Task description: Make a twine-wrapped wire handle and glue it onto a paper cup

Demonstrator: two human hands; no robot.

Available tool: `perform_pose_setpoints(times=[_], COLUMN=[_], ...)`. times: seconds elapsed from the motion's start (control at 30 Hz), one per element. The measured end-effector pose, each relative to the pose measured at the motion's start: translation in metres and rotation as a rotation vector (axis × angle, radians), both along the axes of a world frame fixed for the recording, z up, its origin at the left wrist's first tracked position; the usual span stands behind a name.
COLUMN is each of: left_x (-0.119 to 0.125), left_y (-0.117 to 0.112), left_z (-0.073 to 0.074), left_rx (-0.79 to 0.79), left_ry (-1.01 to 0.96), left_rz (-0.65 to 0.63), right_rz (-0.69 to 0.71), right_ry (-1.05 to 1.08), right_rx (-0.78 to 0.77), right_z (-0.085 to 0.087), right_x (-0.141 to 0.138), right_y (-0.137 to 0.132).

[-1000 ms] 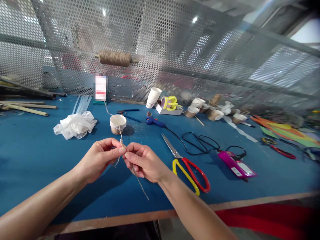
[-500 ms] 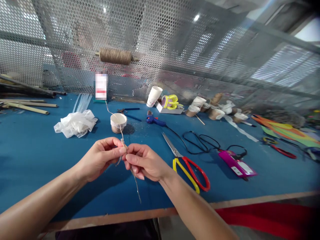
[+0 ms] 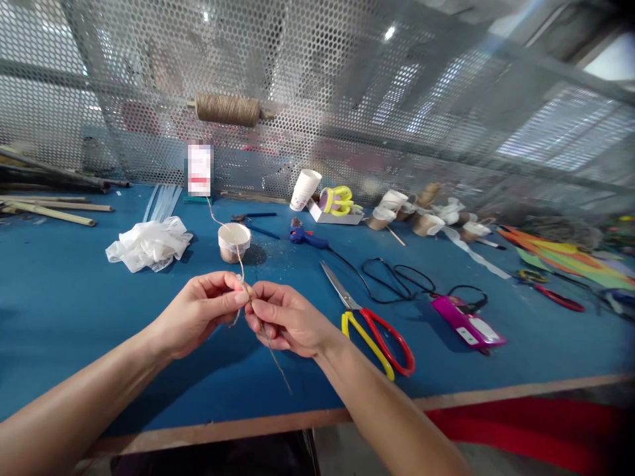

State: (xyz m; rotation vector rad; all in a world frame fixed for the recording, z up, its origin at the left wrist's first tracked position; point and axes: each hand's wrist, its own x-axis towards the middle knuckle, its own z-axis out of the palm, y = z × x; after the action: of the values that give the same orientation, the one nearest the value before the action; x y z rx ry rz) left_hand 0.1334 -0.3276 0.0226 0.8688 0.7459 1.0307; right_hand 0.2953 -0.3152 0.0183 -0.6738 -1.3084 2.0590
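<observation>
Thumb and fingers of my left hand (image 3: 211,307) pinch a thin length of twine (image 3: 241,263). My right hand (image 3: 282,317) also pinches the twine, its fingertips nearly touching those of the left. From the hands the strand runs up across a small cup (image 3: 234,242) wrapped in white and brown, which stands behind them on the blue table. A loose end hangs below my right hand toward the table's front edge. Whatever knot or loop lies between the fingertips is mostly hidden.
Scissors (image 3: 381,344) with red and yellow handles lie right of my hands. Beyond are a blue glue gun (image 3: 307,238), pliers (image 3: 255,221), a purple power strip (image 3: 466,322) and its black cord. Crumpled white cloth (image 3: 149,244) lies left. A twine spool (image 3: 227,110) hangs on the mesh.
The loose twine end below my right hand has swung to the right. My right fingers have curled in slightly; both hands keep their pinch at almost the same spot.
</observation>
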Motion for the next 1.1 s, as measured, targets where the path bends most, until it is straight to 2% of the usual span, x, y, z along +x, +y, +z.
perform_pose_setpoints(times=[0.1, 0.3, 0.4, 0.6, 0.67, 0.73, 0.87, 0.93, 1.0, 1.1], left_x=[0.001, 0.005, 0.005, 0.007, 0.007, 0.007, 0.006, 0.005, 0.005, 0.006], left_y=[0.0, 0.0, 0.0, 0.0, 0.0, -0.001, -0.002, -0.002, -0.001, 0.001], left_z=[0.0, -0.002, -0.003, -0.005, -0.006, -0.007, -0.006, -0.005, -0.005, -0.007], left_rx=[-0.021, -0.018, -0.013, 0.003, 0.02, 0.031, 0.024, 0.014, 0.012, 0.034], left_ry=[0.018, 0.091, 0.112, 0.121, 0.113, 0.076, -0.016, -0.025, -0.007, 0.05], left_rz=[0.04, 0.164, 0.192, 0.224, 0.245, 0.238, 0.092, 0.053, 0.08, 0.161], right_rz=[-0.097, -0.373, -0.455, -0.509, -0.546, -0.505, -0.13, -0.043, -0.087, -0.226], right_ry=[-0.043, -0.388, -0.49, -0.558, -0.544, -0.478, -0.225, -0.129, -0.112, -0.214], right_rx=[0.093, 0.574, 0.766, 0.873, 0.867, 0.741, 0.276, 0.165, 0.175, 0.298], right_z=[0.0, 0.0, -0.002, -0.004, -0.003, -0.001, -0.001, -0.001, -0.001, 0.0], right_x=[-0.002, -0.007, -0.007, -0.009, -0.01, -0.01, -0.004, -0.002, -0.003, -0.006], right_y=[-0.002, -0.007, -0.007, -0.008, -0.009, -0.009, -0.004, -0.002, -0.001, -0.003])
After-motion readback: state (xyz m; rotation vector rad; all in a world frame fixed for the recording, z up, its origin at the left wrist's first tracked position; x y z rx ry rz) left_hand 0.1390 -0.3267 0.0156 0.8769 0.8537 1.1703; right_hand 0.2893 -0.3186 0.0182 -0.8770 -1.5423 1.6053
